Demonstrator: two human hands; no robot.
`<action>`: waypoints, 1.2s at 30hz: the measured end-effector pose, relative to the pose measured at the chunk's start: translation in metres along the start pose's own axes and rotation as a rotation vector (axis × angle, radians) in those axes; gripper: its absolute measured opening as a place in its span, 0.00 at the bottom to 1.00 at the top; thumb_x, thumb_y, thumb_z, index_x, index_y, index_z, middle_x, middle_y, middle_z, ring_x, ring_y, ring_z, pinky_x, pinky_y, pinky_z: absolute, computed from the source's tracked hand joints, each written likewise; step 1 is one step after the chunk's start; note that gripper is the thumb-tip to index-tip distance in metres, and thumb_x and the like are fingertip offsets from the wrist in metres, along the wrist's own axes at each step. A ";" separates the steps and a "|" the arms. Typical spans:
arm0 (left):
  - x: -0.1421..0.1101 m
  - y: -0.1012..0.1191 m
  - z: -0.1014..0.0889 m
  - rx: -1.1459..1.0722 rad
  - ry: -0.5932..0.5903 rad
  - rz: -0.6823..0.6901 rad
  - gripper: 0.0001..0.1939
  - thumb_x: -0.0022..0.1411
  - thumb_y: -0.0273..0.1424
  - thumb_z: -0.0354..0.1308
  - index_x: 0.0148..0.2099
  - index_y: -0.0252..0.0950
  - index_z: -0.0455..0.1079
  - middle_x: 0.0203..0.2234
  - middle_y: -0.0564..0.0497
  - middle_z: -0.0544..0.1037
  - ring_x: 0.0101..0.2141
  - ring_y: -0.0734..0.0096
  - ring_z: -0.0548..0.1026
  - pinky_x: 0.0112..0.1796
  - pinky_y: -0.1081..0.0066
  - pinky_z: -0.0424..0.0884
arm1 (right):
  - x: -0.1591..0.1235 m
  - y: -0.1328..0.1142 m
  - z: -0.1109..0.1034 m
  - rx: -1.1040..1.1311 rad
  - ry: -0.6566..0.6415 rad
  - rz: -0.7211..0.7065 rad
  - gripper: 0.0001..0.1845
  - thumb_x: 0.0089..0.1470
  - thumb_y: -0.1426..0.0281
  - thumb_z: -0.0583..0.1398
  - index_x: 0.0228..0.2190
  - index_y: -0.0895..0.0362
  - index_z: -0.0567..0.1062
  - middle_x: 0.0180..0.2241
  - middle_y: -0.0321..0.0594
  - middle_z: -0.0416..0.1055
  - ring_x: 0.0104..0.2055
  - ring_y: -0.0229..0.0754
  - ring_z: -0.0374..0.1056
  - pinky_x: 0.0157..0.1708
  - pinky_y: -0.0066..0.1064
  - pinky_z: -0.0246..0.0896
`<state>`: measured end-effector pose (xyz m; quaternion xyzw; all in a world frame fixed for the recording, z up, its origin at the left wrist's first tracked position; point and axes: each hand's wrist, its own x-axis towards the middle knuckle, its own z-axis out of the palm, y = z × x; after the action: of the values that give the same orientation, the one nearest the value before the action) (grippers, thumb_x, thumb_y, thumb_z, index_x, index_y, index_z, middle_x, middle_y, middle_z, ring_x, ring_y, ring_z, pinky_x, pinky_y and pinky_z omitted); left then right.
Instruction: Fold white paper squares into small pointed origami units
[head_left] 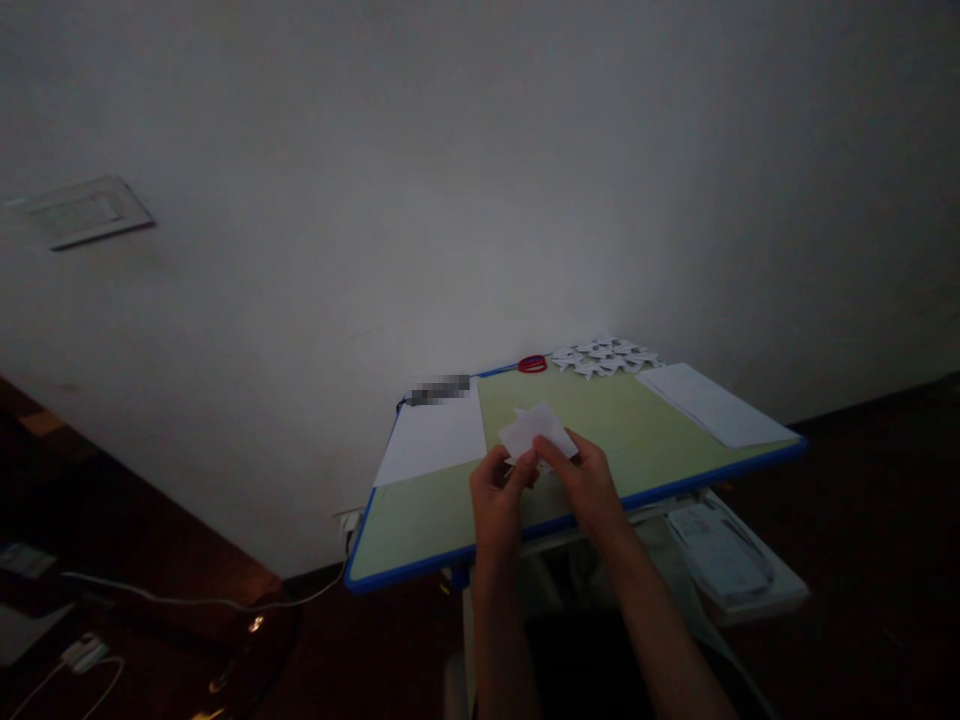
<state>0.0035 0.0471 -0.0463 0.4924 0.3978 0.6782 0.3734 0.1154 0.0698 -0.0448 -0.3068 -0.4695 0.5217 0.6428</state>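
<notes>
Between my two hands is a small piece of folded white paper (541,428), held above the front half of the table. My left hand (501,480) pinches its lower left edge, thumb on top. On its right side my right hand (586,472) grips it, the thumb pressed flat on the paper's face. The fingers under the paper are mostly hidden. Several small folded white paper pieces (604,356) lie in a group at the back right of the table.
The light green table (427,530) has a blue rim and stands against a grey wall. Red-handled scissors (532,364) lie at its back edge. White sheets lie left (435,440) and right (724,405). A tray (731,555) sits below the right front edge; a cable (217,604) crosses at left.
</notes>
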 end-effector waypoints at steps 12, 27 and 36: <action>0.004 -0.007 -0.001 -0.097 0.140 -0.002 0.19 0.54 0.45 0.71 0.30 0.34 0.73 0.21 0.56 0.70 0.24 0.76 0.68 0.28 0.76 0.64 | -0.001 -0.005 0.002 0.021 -0.040 0.026 0.19 0.43 0.57 0.72 0.31 0.58 0.81 0.31 0.41 0.81 0.33 0.46 0.74 0.35 0.34 0.69; 0.004 -0.002 0.002 -0.034 0.112 0.043 0.18 0.59 0.38 0.67 0.25 0.35 0.66 0.20 0.57 0.67 0.24 0.76 0.65 0.27 0.75 0.62 | 0.000 0.000 0.001 0.094 -0.010 0.034 0.18 0.45 0.59 0.72 0.35 0.58 0.81 0.33 0.41 0.82 0.35 0.45 0.74 0.36 0.33 0.68; 0.003 -0.004 -0.002 -0.063 0.127 0.093 0.17 0.60 0.34 0.65 0.22 0.35 0.65 0.19 0.57 0.66 0.25 0.75 0.64 0.30 0.74 0.62 | 0.000 -0.002 0.000 0.011 -0.052 0.029 0.16 0.46 0.59 0.70 0.32 0.59 0.80 0.29 0.38 0.80 0.31 0.42 0.71 0.31 0.30 0.65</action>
<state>0.0013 0.0514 -0.0495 0.4545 0.3759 0.7367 0.3308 0.1159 0.0690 -0.0434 -0.2962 -0.4786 0.5412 0.6247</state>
